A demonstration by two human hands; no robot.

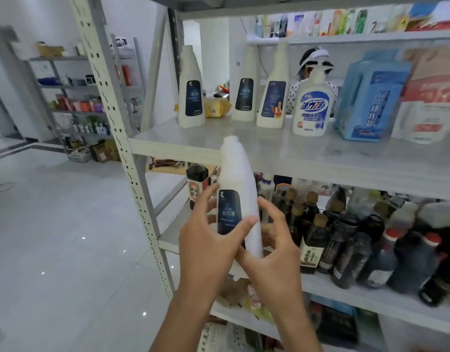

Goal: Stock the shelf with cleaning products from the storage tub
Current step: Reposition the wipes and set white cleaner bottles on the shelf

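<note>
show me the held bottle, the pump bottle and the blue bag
held bottle [238,171], head view, white shoulder above label
pump bottle [313,106], head view, front label
blue bag [373,102], head view, front face

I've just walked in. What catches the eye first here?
A tall white plastic bottle with a dark blue label, held up in the middle by the left hand and right hand, before the grey metal shelf. On that shelf stand three matching white bottles; below right crowd dark brown sauce bottles.

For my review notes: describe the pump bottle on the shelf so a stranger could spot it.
Find the grey shelf holding white bottles. Right of the three tall bottles, left of the blue pack, stands the pump bottle: squat, blue-and-white label, the only pump head there.
</note>
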